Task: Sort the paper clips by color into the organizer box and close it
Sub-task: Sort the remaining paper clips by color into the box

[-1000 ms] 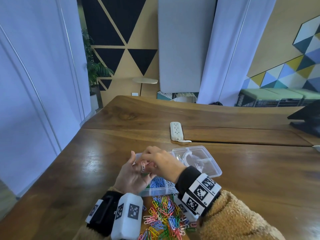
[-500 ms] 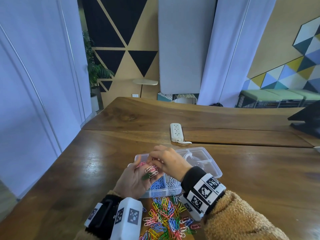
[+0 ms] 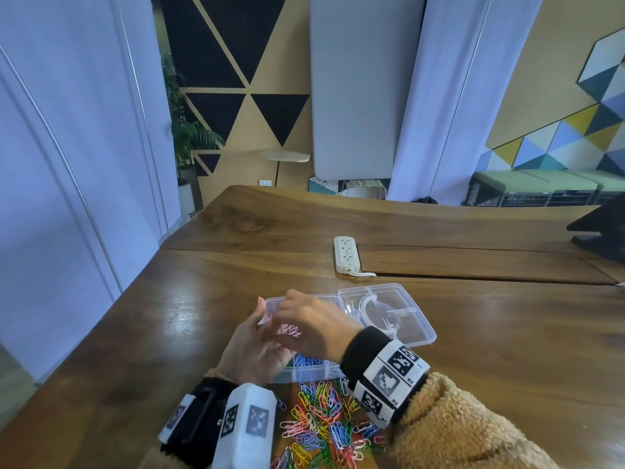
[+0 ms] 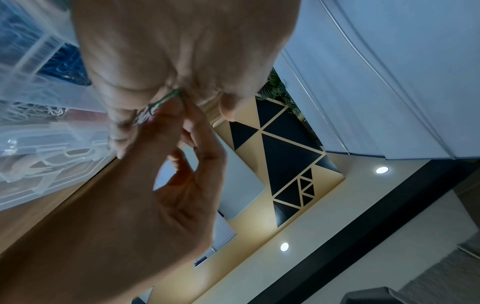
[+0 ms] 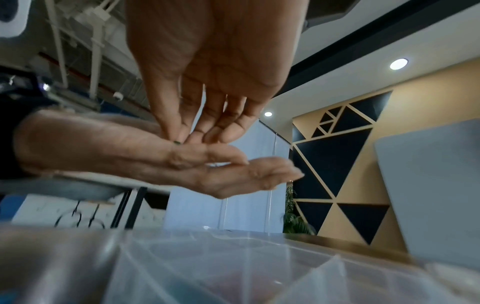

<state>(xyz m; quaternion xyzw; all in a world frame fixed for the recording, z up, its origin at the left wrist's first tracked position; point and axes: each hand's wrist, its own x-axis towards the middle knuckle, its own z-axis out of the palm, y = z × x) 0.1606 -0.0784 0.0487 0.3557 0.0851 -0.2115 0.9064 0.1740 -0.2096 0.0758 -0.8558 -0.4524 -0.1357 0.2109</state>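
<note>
The clear organizer box (image 3: 304,375) stands open, its lid (image 3: 417,335) lying flat to the right, and blue clips (image 3: 309,362) fill one near compartment. My left hand (image 3: 257,350) is held palm up over the box's left end, with pink paper clips (image 3: 291,330) lying in it. My right hand (image 3: 313,324) reaches over that palm from the right. Its thumb and forefinger pinch a green paper clip (image 4: 166,100) (image 5: 177,142) against the left palm. A mixed pile of coloured clips (image 3: 324,424) lies on the table in front of the box.
A white power strip (image 3: 345,253) lies beyond the box near a seam in the wooden table (image 3: 189,316). A dark object (image 3: 602,235) sits at the far right. The table's left edge runs diagonally close to my left hand.
My right hand has lowered onto the left palm and now covers most of the clips there. Half a second ago pink and green clips showed in the palm.
</note>
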